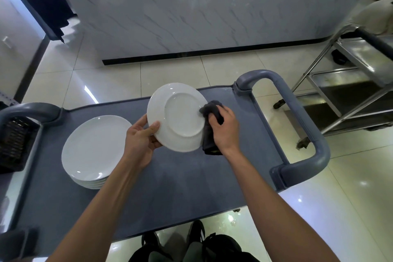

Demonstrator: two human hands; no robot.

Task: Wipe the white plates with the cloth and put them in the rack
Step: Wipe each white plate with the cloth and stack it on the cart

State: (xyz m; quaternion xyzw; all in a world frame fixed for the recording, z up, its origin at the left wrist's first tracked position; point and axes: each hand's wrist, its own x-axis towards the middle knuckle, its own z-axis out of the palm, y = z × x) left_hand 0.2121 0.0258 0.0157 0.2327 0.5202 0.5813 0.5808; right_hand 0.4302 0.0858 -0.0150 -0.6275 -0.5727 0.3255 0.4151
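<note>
Above grey cart (191,176), left hand (141,141) fingers grip upturned white plate (178,117); right hand (225,127) fingers clutch dark cloth (211,110) against it.

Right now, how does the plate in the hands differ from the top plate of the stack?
The held plate is tilted with its underside and foot ring facing the camera; the top plate of the stack lies flat, face up on the cart. The left hand grips the held plate's rim and the right hand presses a dark cloth on it; nothing touches the stacked plate. Both are round and white.
</note>
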